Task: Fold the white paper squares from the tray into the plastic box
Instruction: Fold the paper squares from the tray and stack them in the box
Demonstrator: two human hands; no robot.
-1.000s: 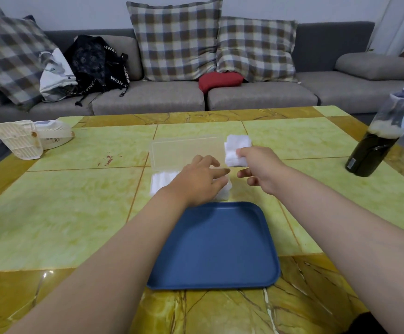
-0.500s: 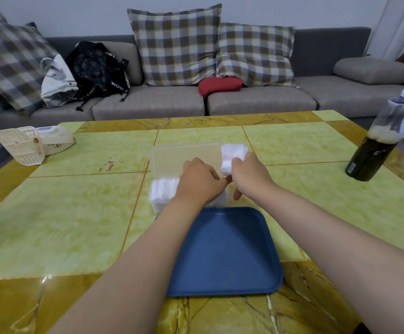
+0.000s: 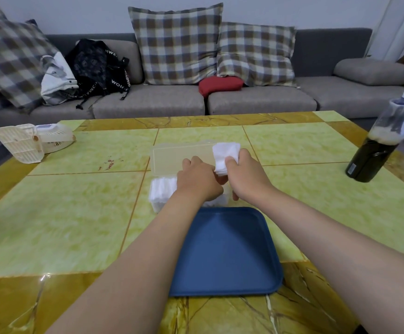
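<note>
A clear plastic box (image 3: 163,194) sits on the table just beyond the blue tray (image 3: 225,256), its hinged lid (image 3: 179,157) standing open behind it. Folded white paper squares fill the box's left part. My right hand (image 3: 246,177) pinches a small stack of white paper squares (image 3: 225,155) above the box's right end. My left hand (image 3: 197,180) rests knuckles-up over the middle of the box, fingers curled beside the stack; what it touches is hidden. The tray holds no paper.
A dark bottle (image 3: 379,145) with a white cap stands at the table's right edge. A cream-coloured fan (image 3: 32,143) lies at the far left. Behind the table is a grey sofa with checked cushions, a black bag (image 3: 95,66) and a red cushion (image 3: 220,84).
Both hands drew closer together over the box. My right hand brought the paper stack in towards my left hand and lowered it slightly. The view shifted a little.
</note>
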